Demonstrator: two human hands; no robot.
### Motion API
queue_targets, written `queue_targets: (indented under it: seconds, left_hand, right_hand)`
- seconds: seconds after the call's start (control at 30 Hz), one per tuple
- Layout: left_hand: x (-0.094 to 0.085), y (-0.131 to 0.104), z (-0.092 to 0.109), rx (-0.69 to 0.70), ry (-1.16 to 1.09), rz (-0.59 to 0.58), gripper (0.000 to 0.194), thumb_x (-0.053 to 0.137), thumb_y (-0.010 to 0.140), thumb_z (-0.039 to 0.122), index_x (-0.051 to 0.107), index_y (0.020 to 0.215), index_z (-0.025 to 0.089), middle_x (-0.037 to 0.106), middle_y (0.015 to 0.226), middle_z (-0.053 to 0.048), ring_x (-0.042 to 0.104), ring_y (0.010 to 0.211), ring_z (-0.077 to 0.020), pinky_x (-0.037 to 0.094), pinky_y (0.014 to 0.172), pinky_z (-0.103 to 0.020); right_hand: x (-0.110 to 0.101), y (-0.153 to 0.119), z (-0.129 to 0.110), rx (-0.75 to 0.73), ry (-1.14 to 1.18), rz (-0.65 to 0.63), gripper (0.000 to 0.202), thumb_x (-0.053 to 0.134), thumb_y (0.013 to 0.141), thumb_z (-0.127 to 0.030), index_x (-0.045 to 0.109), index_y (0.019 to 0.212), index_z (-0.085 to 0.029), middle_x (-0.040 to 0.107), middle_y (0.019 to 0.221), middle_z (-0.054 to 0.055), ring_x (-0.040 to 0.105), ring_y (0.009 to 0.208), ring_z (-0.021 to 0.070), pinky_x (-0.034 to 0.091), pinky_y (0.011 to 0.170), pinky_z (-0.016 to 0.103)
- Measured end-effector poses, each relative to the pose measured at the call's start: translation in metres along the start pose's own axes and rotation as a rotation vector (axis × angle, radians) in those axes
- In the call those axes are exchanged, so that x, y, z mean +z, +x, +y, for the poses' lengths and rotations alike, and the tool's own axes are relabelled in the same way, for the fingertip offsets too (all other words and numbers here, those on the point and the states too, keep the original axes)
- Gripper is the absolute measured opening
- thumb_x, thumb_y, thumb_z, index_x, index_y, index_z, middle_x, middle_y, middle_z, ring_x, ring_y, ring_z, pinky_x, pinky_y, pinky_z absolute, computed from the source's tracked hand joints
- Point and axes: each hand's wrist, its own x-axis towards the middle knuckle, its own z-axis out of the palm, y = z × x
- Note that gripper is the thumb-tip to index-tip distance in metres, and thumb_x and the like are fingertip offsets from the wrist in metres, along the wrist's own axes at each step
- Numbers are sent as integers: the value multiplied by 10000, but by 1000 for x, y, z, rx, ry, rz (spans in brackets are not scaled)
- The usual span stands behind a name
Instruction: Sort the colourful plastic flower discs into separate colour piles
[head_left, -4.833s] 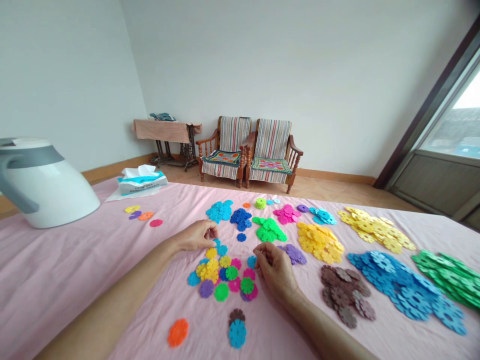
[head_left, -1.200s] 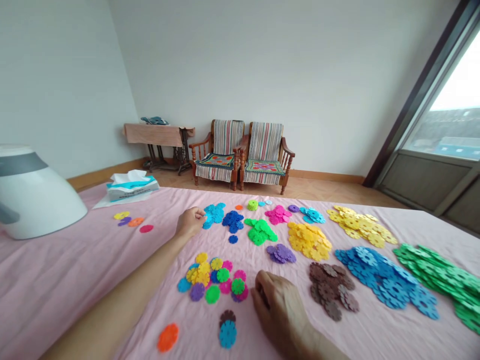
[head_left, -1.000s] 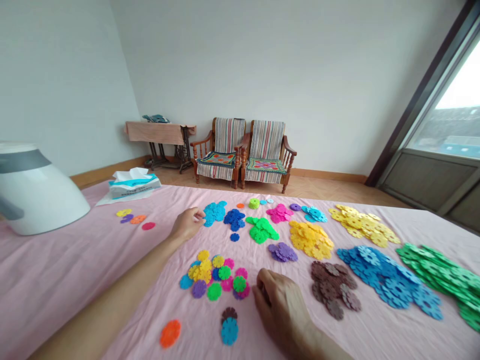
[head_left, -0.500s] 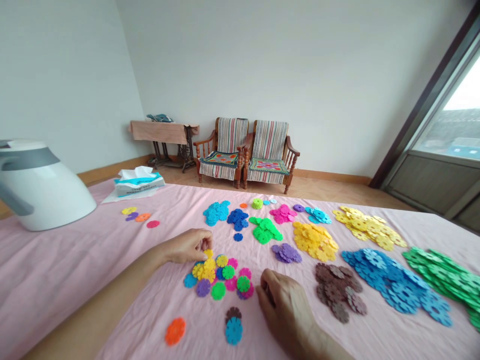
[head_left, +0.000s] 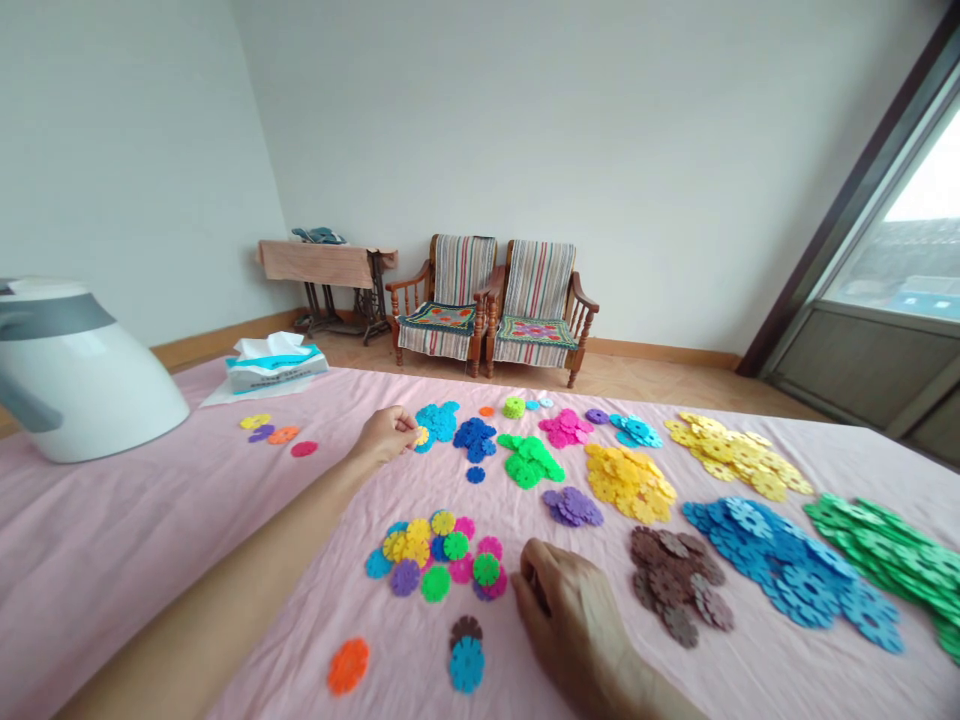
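My left hand (head_left: 386, 436) pinches a yellow interlocking disc (head_left: 422, 436) at its fingertips, just left of a light-blue disc pile (head_left: 441, 424). Loosely curled, my right hand (head_left: 566, 610) rests on the cloth; I see nothing in its fingers, though the palm side is hidden. Beside it lies a mixed group of notched plastic discs: yellow (head_left: 416, 545), pink (head_left: 490, 547), green (head_left: 436, 583) and purple (head_left: 406, 577) among them. Nearer me, a blue disc (head_left: 467, 664) partly overlaps a brown disc (head_left: 466, 631), and an orange disc (head_left: 349, 665) lies to their left.
Sorted piles spread to the right: dark blue (head_left: 475, 439), green (head_left: 532, 460), yellow (head_left: 630, 482), brown (head_left: 675, 580), larger blue (head_left: 795, 560). A white kettle (head_left: 112, 380) and a tissue pack (head_left: 276, 366) stand on the left of the pink cloth (head_left: 247, 540). Two wooden chairs (head_left: 536, 300) are beyond.
My left hand has moved away from me, from the mixed group to the light-blue pile, carrying a yellow disc. My right hand has stayed in place.
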Motion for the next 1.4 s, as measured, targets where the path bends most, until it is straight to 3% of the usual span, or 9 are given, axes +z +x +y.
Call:
queue_targets:
  seconds: [0.17,0.33,0.43,0.53,0.6,0.67,0.93,1.23,1.4]
  left_hand:
    - [3,15,-5,-5,2,99,151,621,561,217,519,662,170,549,539,32,547,494,-111,418,487,-210]
    - [-6,1,1,34,60,52,123,610,567,203,555,673,174,567,586,25,543,541,-112,405,503,-201]
    - [-17,-21,11,46,90,-144,141,653,553,245,594,655,167,578,573,19,537,513,-122,395,480,-209]
    - [-25,-45,19,87,188,-565,198,666,596,320,638,720,168,602,624,10,547,553,-130,404,517,-215]
    - [-28,-57,22,131,256,-714,257,682,600,345,643,788,176,600,671,16,530,584,-122,395,532,-204]
    - [-27,-66,23,159,322,-764,340,719,561,363,634,837,183,588,707,24,495,576,-110,373,510,-192]
    - [-16,-75,28,270,498,-729,289,742,500,271,596,735,187,549,702,39,458,612,-113,333,507,-182]
    - [-18,-74,29,195,311,-807,140,633,605,228,575,722,178,537,624,45,483,572,-114,343,499,-195]
    - [-17,-70,30,152,217,-712,108,588,639,212,599,735,164,534,581,42,478,529,-109,352,493,-205]
  right_hand:
    - [1,0,0,-6,13,14,164,462,844,-186,437,682,-198,560,629,-15,504,556,118,259,526,239]
    - [2,0,0,-19,16,28,151,466,833,-176,451,684,-197,564,625,-15,511,553,117,270,524,235]
    - [2,1,0,-20,11,28,156,460,836,-178,450,681,-198,563,620,-15,512,551,118,270,522,234]
    - [2,0,1,-26,8,31,156,461,833,-178,449,679,-197,563,615,-14,511,546,118,268,518,234]
    - [2,0,1,-27,12,29,155,458,835,-179,451,682,-197,565,618,-12,514,549,118,266,518,234]
    - [1,0,1,-19,12,27,158,454,840,-179,449,683,-197,565,620,-12,515,552,119,264,519,236]
    - [0,2,-1,-1,2,0,158,452,845,-185,451,687,-197,570,631,-8,523,565,126,268,526,237]
    - [-1,1,-1,-3,9,5,162,451,842,-186,449,681,-197,570,624,-5,520,553,125,261,516,236]
    - [-1,1,-1,1,19,-9,170,447,851,-197,441,682,-198,565,627,-6,516,560,129,259,525,241]
